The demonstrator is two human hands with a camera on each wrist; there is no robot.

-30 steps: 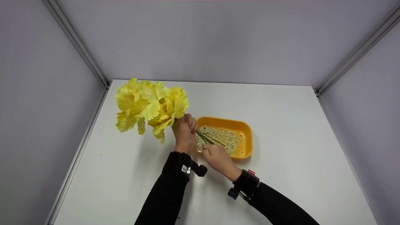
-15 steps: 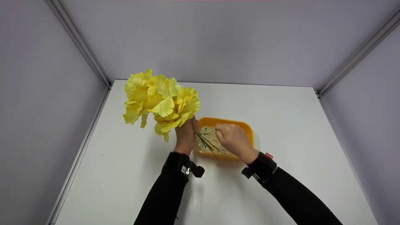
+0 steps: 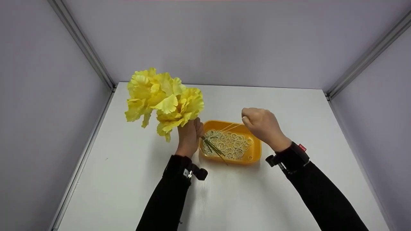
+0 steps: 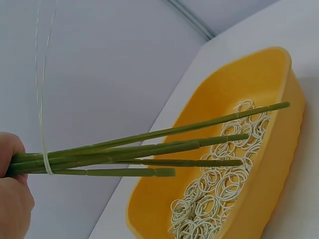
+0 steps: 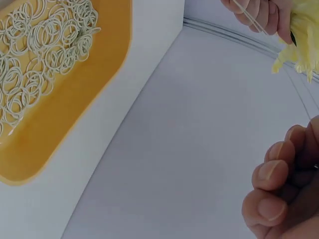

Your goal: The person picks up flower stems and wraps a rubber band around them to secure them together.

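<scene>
The left hand (image 3: 188, 136) grips the yellow flower bunch (image 3: 162, 99) by its green stems (image 4: 149, 152). At its three o'clock, the right hand (image 3: 261, 123) (fingers curled) pulls a rubber band (image 3: 231, 127) taut above the orange tray (image 3: 253, 154).

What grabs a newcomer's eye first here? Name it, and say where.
The bunch of yellow flowers at left centre, gripped by the left hand around its green stems. Beside it sits an orange tray of pale rubber bands, and the right hand pulls one stretched band looped round the stems.
</scene>
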